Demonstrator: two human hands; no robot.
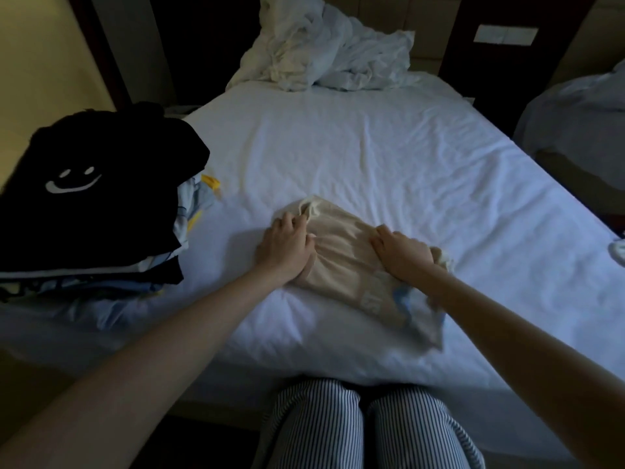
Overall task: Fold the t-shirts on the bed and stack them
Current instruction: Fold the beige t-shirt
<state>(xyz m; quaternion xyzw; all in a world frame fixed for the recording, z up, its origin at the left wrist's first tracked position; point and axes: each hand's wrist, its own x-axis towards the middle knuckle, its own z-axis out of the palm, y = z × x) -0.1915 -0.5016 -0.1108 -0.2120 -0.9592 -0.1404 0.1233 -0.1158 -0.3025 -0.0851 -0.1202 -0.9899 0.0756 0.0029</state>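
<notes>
A cream t-shirt (pixel 341 262), partly folded into a long bundle, lies on the white bed (pixel 355 147) near its front edge. My left hand (pixel 285 245) grips the bundle's far left end, fingers curled into the cloth. My right hand (pixel 400 250) holds its right side, fingers bent over the fabric. A stack of folded t-shirts (pixel 88 211) stands at the left of the bed, with a black shirt bearing a white smiley face on top.
A crumpled white duvet (pixel 324 52) is heaped at the head of the bed. A second bed (pixel 575 116) stands at the right. My knees in striped trousers (pixel 365 428) press against the bed's front edge.
</notes>
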